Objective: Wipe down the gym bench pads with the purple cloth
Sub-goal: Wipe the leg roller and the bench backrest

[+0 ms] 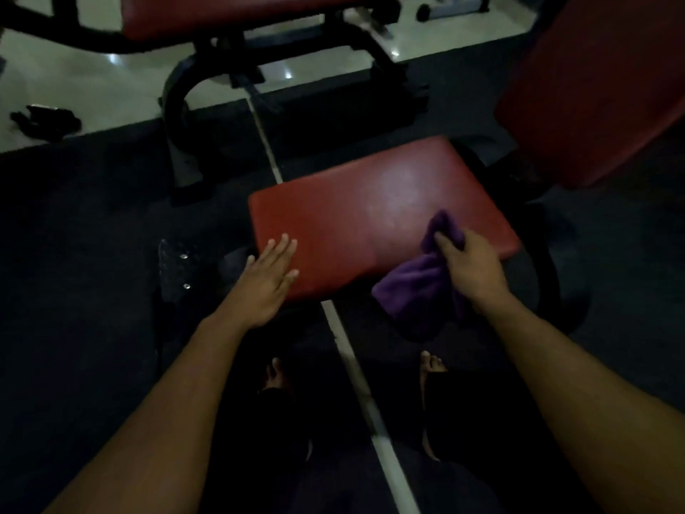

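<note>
Three red pads; on the seat pad (370, 217), right hand (472, 267) grasps one purple cloth (415, 294) at the near edge, left hand (265, 281) flat, fingers released, at the near-left corner.

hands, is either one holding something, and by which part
The right hand grips the purple cloth near its bunched upper end, the rest hanging below. The left hand holds nothing, flat on the red seat pad.

We see the right hand (472, 270) gripping the purple cloth (419, 291) at the near right edge of the red seat pad (370, 213), cloth draping off the edge. Left hand (265, 281) lies flat, fingers straight, on the pad's near left corner. Another red pad (600, 87) rises at right; bare feet (276, 374) below.
</note>
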The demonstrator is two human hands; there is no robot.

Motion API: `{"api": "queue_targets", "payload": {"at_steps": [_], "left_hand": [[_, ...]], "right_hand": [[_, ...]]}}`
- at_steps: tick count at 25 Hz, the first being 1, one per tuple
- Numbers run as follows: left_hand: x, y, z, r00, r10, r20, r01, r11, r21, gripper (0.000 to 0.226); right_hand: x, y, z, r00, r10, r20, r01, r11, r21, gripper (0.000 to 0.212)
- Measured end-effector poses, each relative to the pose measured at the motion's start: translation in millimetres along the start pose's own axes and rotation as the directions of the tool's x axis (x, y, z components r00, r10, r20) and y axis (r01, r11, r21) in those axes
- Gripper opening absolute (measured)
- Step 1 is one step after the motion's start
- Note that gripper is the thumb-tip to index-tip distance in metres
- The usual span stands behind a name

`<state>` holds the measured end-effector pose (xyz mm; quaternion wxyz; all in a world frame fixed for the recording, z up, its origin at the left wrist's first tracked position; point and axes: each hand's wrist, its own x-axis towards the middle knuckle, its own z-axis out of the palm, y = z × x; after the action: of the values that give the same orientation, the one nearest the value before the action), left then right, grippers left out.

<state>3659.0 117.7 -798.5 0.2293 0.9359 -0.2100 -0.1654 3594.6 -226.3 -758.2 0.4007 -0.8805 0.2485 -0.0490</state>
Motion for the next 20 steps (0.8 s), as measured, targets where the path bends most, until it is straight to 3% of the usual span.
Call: {"api": "queue_targets", "payload": {"at_steps": [3, 6, 11, 14, 17, 18, 20], "left_hand": [[13, 19, 13, 0.999, 0.046, 0.014, -0.047, 0.995, 0.084, 0.061], [45, 52, 29, 0.991, 0.128, 0.024, -0.131, 0.98, 0.15, 0.06], [97, 91, 60, 0.97, 0.223, 0.096, -0.238, 0.949, 0.205, 0.058], [97, 80, 68, 0.967, 0.23, 0.114, -0.253, 0.928, 0.275, 0.065], [97, 56, 58, 0.989, 0.139, 0.05, -0.147, 0.942, 0.303, 0.062], [97, 48, 54, 0.995, 0.093, 0.032, -0.098, 0.949, 0.301, 0.061], [94, 39, 49, 0.999, 0.041, 0.014, -0.043, 0.953, 0.3, 0.062]], "right_hand": [[24, 51, -35, 0.89, 0.375, -0.259, -0.304, 0.912, 0.276, 0.04], [40, 80, -59, 0.764, 0.542, -0.351, -0.368, 0.812, 0.452, 0.045], [75, 99, -34, 0.781, 0.581, -0.231, -0.468, 0.788, 0.399, 0.05], [91, 77, 5, 0.666, 0.704, -0.248, -0.573, 0.695, 0.435, 0.067], [92, 54, 29, 0.539, 0.8, -0.266, -0.672, 0.598, 0.436, 0.076], [87, 47, 38, 0.533, 0.811, -0.241, -0.696, 0.582, 0.42, 0.079], [68, 29, 58, 0.59, 0.792, -0.154, -0.711, 0.601, 0.365, 0.084]]}}
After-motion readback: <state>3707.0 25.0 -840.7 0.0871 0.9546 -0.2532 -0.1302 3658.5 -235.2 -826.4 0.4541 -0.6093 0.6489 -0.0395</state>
